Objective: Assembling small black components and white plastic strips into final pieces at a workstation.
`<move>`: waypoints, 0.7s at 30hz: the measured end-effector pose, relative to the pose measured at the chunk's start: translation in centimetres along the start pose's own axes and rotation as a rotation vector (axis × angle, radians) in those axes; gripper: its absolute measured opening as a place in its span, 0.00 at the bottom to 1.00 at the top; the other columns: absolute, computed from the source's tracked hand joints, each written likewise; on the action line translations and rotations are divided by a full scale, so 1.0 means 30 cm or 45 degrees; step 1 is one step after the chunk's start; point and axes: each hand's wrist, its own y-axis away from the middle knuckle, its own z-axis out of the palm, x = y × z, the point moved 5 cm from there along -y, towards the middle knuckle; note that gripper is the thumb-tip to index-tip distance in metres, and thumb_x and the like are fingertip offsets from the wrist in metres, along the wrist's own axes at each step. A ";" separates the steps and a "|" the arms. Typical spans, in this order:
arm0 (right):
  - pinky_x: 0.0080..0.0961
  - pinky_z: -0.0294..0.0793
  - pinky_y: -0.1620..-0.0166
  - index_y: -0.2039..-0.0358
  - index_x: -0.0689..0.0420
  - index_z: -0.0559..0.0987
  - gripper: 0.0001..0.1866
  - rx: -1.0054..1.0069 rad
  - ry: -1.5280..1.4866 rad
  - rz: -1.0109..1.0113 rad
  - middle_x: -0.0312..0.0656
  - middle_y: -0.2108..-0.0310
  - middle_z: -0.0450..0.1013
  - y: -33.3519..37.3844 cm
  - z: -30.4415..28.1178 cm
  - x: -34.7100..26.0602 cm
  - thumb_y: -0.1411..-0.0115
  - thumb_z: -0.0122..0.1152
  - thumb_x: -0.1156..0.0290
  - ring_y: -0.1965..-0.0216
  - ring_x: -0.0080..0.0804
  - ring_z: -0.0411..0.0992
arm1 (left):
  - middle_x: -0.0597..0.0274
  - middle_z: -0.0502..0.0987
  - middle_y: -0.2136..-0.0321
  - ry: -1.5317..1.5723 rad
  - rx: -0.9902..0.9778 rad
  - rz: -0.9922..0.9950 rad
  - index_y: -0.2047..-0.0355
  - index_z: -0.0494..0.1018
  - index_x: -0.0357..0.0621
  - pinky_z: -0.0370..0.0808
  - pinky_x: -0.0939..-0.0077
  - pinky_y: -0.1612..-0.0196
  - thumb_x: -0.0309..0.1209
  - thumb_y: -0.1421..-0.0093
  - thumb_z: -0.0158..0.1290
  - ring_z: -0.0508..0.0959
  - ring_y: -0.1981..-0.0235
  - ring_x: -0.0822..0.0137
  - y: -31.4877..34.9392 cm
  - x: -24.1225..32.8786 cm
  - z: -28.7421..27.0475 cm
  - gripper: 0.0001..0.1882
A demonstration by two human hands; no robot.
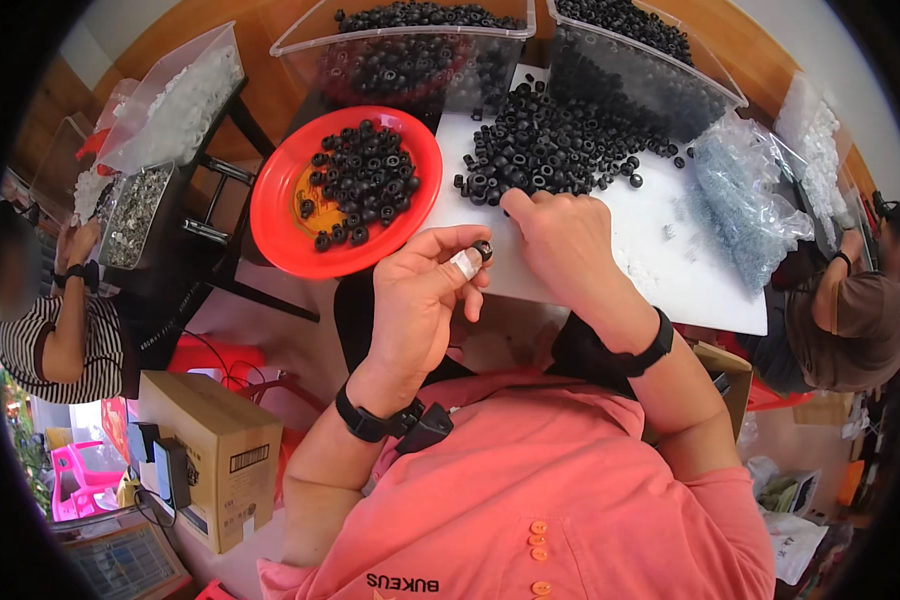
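My left hand (420,295) pinches a small black ring-like part (483,249) between thumb and forefinger; white tape wraps the thumb. My right hand (566,235) is closed, fingertips together at the near edge of a heap of the same black parts (560,140). Whatever it grips, if anything, is hidden. The heap lies on a white board (670,240). Left of it, a red round plate (270,215) holds more black parts, several of them scattered near its front rim. My two hands are a short way apart.
Two clear plastic bins (400,40) (660,70) full of black parts stand at the back. A clear bag of bluish-grey pieces (745,200) lies on the right. Other people work at left (65,330) and right (850,310). A cardboard box (210,440) stands lower left.
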 end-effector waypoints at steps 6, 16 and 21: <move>0.36 0.72 0.71 0.75 0.55 0.75 0.03 -0.016 0.087 -0.063 0.41 0.79 0.75 0.049 -0.069 0.012 0.52 0.58 0.73 0.76 0.39 0.76 | 0.55 0.78 0.67 0.036 0.009 -0.025 0.55 0.75 0.28 0.72 0.83 0.76 0.20 0.36 0.52 0.77 0.71 0.72 0.011 0.007 -0.016 0.10; 0.34 0.66 0.63 0.70 0.54 0.78 0.08 -0.170 0.297 -0.117 0.38 0.74 0.69 0.227 -0.189 0.245 0.54 0.60 0.79 0.67 0.38 0.70 | 0.58 0.78 0.68 -0.071 -0.120 -0.057 0.54 0.76 0.29 0.71 0.84 0.77 0.20 0.37 0.54 0.76 0.71 0.74 -0.023 -0.028 0.089 0.11; 0.36 0.66 0.63 0.75 0.55 0.76 0.04 0.073 0.197 0.006 0.39 0.74 0.69 0.249 -0.158 0.259 0.52 0.63 0.73 0.67 0.38 0.70 | 0.58 0.78 0.68 -0.155 -0.174 -0.089 0.55 0.77 0.29 0.71 0.84 0.78 0.20 0.37 0.54 0.76 0.72 0.74 -0.055 -0.064 0.151 0.11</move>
